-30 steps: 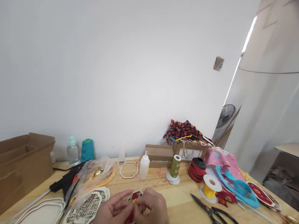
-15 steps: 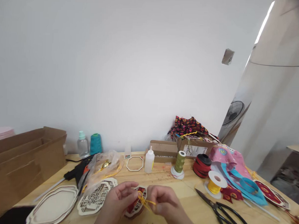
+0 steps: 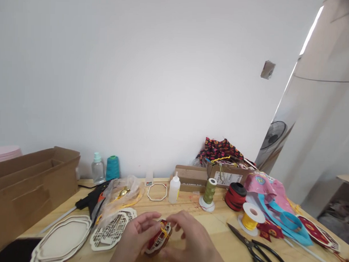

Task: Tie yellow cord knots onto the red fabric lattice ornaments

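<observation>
At the bottom centre of the head view, my left hand [image 3: 136,238] is closed around a small ornament [image 3: 158,239] with a pale lattice frame over red cloth. A thin yellow cord [image 3: 164,231] crosses its top. My right hand [image 3: 192,238] sits just to the right of the ornament, fingers curled and apart, with the fingertips close to the cord. Whether it still pinches the cord I cannot make out. Both hands hover just above the wooden table [image 3: 213,231].
Left: cardboard box [image 3: 26,187], glue gun [image 3: 89,200], plastic bag [image 3: 119,199], stacked lattice frames [image 3: 110,232] and plain frames [image 3: 62,239]. Behind: glue bottle [image 3: 174,189], green spool [image 3: 209,191], red spool [image 3: 235,196], yellow spool [image 3: 250,218]. Right: scissors [image 3: 254,246], pink fabric [image 3: 264,191].
Half a second ago my hands pulled the yellow cord out sideways from the ornament. Now the right hand has come back in and loosened, and the cord lies against the ornament.
</observation>
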`<state>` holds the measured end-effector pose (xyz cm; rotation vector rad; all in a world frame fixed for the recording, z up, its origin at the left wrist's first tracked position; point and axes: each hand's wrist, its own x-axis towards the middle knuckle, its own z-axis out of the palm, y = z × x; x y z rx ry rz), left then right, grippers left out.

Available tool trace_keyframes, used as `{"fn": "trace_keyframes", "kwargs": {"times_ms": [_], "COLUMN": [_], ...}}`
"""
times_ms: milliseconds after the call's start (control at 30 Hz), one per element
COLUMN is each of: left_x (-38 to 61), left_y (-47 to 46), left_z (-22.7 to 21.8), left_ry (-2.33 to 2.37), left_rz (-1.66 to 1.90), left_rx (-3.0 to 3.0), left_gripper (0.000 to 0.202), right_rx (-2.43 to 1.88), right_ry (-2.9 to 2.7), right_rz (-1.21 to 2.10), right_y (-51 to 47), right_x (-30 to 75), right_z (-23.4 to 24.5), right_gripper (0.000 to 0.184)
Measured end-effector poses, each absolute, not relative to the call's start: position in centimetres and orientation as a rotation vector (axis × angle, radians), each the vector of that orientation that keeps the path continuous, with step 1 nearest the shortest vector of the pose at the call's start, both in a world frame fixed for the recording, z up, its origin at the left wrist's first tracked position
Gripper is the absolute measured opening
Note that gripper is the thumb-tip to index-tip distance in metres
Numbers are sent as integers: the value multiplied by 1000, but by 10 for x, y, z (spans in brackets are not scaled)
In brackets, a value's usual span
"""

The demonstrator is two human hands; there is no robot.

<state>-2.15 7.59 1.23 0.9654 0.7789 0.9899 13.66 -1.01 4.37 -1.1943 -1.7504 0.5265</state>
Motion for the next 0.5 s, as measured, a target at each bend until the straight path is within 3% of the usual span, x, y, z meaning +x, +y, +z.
{"fn": "trace_keyframes", "kwargs": {"times_ms": [200, 500], "left_x": [-23, -27], "left_y": [75, 65], "left_z": [18, 28], "left_ry": [890, 892], "left_rz": [1002, 895], "left_rx": [1071, 1273], "left_gripper": [29, 20], "right_rx": [-1379, -1375], "right_ry": [-2021, -1685], "right_rz": [254, 424], "right_y": [28, 20], "right_x": [122, 126], "right_z": [46, 29], "right_gripper": [24, 23]}}
